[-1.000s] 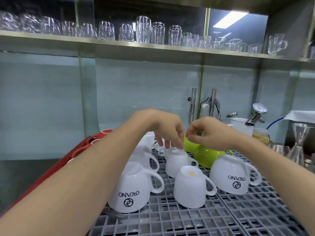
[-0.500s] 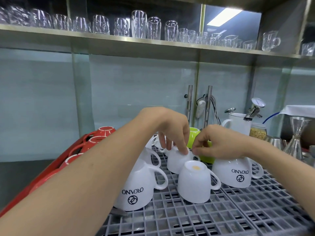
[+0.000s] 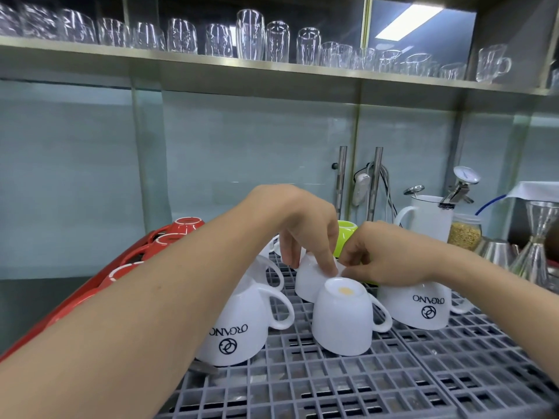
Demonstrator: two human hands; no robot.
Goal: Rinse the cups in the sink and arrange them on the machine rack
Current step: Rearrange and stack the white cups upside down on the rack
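Several white cups stand upside down on the grey grid rack [image 3: 348, 385]. My left hand [image 3: 305, 228] reaches down from above and its fingertips hold the base of a small white cup [image 3: 308, 282] in the middle. My right hand [image 3: 384, 255] pinches the same cup's right side, just over a plain white cup [image 3: 344, 322] with a tan spot on its base. Two larger cups marked ORGANO sit left [image 3: 239, 328] and right [image 3: 420, 306]. A green cup [image 3: 344, 237] shows behind my hands.
Red cups [image 3: 181, 228] line a red tray edge at the left. A white pitcher [image 3: 426, 216] with thermometers, a jar of grains [image 3: 464, 232] and steel jiggers [image 3: 535, 246] stand at the right. Glasses fill the shelf [image 3: 211, 60] overhead.
Both hands have dropped lower and closed in on the small white cup in the middle; the right hand has moved left off the green cup.
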